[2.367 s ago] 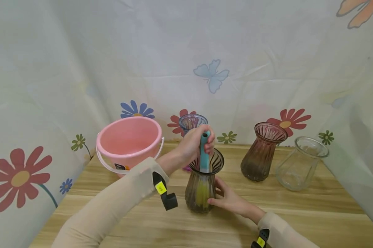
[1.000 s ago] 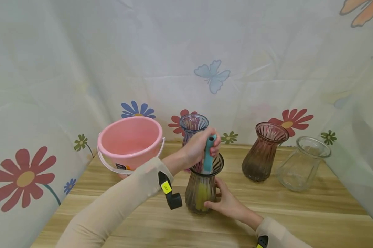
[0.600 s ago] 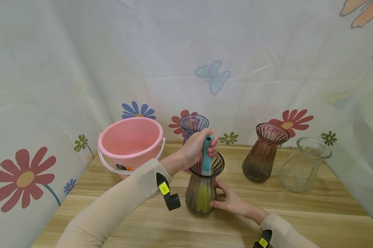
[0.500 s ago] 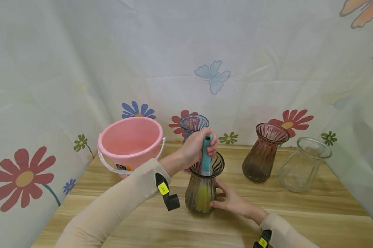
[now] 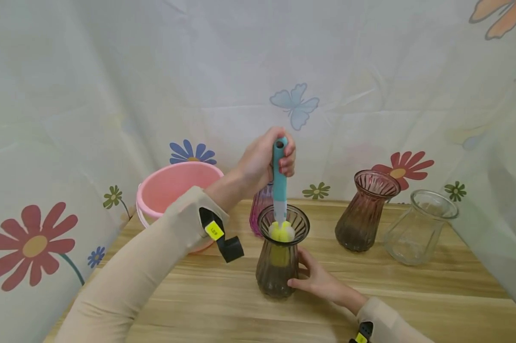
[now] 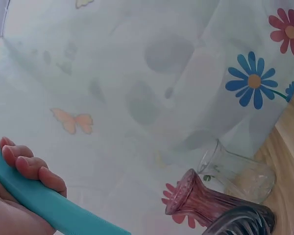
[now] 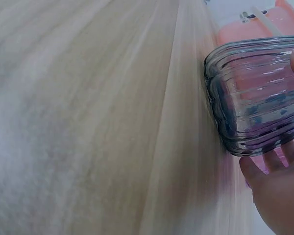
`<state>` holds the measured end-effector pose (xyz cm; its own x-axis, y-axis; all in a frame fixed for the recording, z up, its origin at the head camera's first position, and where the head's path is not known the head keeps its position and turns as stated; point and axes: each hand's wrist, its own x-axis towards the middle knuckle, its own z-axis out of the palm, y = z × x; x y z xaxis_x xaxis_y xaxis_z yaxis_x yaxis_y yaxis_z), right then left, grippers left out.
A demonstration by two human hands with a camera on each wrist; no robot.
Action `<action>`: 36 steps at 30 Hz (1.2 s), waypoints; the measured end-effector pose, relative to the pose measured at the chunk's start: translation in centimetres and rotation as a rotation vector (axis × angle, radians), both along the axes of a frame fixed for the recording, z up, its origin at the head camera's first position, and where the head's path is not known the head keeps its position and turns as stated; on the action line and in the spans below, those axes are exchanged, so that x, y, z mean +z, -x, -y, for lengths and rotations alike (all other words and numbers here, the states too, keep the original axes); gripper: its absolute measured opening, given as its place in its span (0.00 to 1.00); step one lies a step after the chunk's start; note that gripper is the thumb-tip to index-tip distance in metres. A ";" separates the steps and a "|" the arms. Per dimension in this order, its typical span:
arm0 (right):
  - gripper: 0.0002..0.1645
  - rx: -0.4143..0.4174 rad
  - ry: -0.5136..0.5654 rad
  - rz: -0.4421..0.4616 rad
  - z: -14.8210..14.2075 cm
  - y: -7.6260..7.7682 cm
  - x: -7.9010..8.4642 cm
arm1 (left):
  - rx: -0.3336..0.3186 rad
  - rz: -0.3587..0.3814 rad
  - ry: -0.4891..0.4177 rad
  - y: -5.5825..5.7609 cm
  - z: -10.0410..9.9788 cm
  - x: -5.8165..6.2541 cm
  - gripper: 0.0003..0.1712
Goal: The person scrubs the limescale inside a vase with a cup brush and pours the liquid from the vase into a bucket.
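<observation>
In the head view my left hand (image 5: 264, 159) grips the teal handle of a bottle brush (image 5: 279, 183), held upright over a grey ribbed glass vase (image 5: 268, 274). The brush's yellow and white sponge head sits in the vase's mouth, its top level with the rim. My right hand (image 5: 320, 281) holds the vase low on its right side, thumb in front and fingers behind. In the right wrist view its fingers lie along the glass vase (image 7: 255, 98). The left wrist view shows the fingers curled round the teal brush handle (image 6: 54, 208).
A pink bucket (image 5: 148, 202) stands at the left, partly behind my left arm. Behind the grey vase is a blue-purple vase (image 5: 260, 209), partly hidden. To the right stand a reddish-brown vase (image 5: 361, 219) and a clear glass vase (image 5: 408, 238). A flower-printed sheet (image 5: 223, 71) surrounds the wooden table (image 5: 223, 305).
My left hand has lifted the brush, so its sponge head has risen from the vase's bottom to its mouth. My right hand keeps its hold on the vase, which stays in place.
</observation>
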<state>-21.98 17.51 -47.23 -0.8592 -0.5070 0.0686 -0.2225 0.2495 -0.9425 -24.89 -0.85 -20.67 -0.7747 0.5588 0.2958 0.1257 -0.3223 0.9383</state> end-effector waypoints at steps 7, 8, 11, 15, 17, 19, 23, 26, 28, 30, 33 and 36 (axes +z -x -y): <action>0.49 -0.047 0.006 0.017 0.1 -0.1 -0.3 | -0.021 -0.001 -0.025 -0.4 -0.2 0.1 0.24; 0.49 -0.054 0.005 0.023 0.2 -0.1 -0.3 | -0.023 -0.003 -0.034 -0.5 -0.2 0.0 0.24; 0.48 -0.074 0.010 0.023 0.4 -0.3 -0.2 | -0.029 -0.012 -0.046 -0.5 -0.2 -0.4 0.23; 0.48 -0.097 0.014 -0.002 0.8 -0.6 0.1 | -0.051 0.014 -0.036 -0.2 -0.3 -1.9 0.21; 0.48 -0.108 0.005 -0.013 1.0 -0.7 0.2 | -0.065 0.037 -0.018 -0.1 -0.6 -3.1 0.21; 0.47 -0.117 0.003 -0.012 1.1 -0.8 0.2 | -0.079 0.064 0.008 0.0 -0.9 -4.5 0.21; 0.47 -0.127 0.006 0.011 1.3 -0.8 0.3 | -0.098 0.111 0.070 0.3 -1.3 -7.0 0.21; 0.48 -0.119 0.001 0.019 1.3 -0.8 0.3 | -0.115 0.112 0.105 0.5 -1.5 -8.0 0.20; 0.48 -0.098 -0.008 0.012 1.2 -0.8 0.3 | -0.126 0.099 0.110 0.6 -1.5 -8.2 0.20; 0.49 -0.064 -0.021 0.003 0.9 -0.7 0.2 | -0.140 0.086 0.100 0.7 -1.5 -8.3 0.20; 0.51 -0.013 -0.037 0.001 0.4 -0.5 0.3 | -0.168 0.087 0.093 0.8 -1.3 -8.4 0.21; 0.52 0.027 -0.044 0.003 0.0 -0.3 0.4 | -0.193 0.082 0.101 0.7 -1.2 -8.4 0.22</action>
<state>-21.68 17.47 -46.80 -0.8453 -0.5325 0.0433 -0.2272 0.2851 -0.9312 -25.63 0.32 -29.11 -0.6698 0.7225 0.1715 -0.0070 -0.2372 0.9714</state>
